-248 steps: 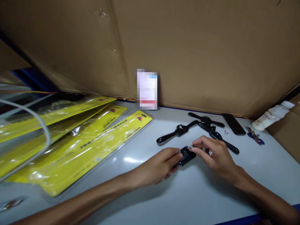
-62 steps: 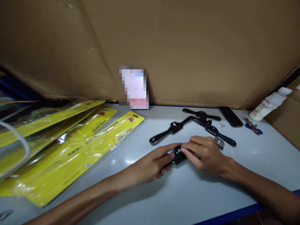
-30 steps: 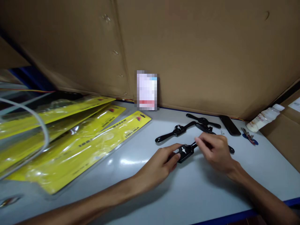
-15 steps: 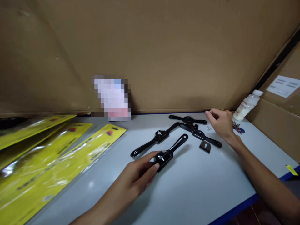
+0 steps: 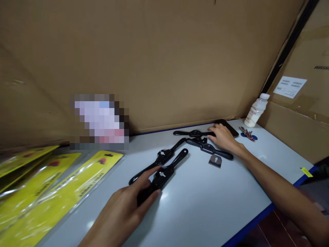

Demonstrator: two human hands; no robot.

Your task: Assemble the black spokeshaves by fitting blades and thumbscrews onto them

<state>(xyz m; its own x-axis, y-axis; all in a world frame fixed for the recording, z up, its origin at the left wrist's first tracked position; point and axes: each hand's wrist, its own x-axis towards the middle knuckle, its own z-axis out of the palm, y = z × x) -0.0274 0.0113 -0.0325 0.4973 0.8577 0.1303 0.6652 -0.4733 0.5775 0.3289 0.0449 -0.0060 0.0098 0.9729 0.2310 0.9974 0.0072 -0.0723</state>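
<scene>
My left grip (image 5: 123, 209), at the lower middle of the frame, was clamped on the near black tool (image 5: 167, 173), thumb and forefinger straddling its body; held that way, I judged, to leave the bright fitting (image 5: 162, 174) facing up and uncovered. My hand hid its near end, and I could not tell whether the desk (image 5: 190, 206) bore the weight. Yellow packages (image 5: 95, 178) crowded the lower left, hemming in that side. Just beyond lay the second black tool (image 5: 166, 156), nearly parallel, perhaps to keep the pair tidy. Right of centre, a notched metal plate (image 5: 215, 164) lay flat beside the third black tool (image 5: 207, 148). My right grip (image 5: 223, 136) was over one end of the back black tool (image 5: 195, 133), fingers bent; whether they had closed on anything was hidden. A dark slab (image 5: 232, 131), keys (image 5: 247, 133) and a bottle (image 5: 254, 113) limited room farther right; the cardboard wall (image 5: 154, 61) blocked the back.
</scene>
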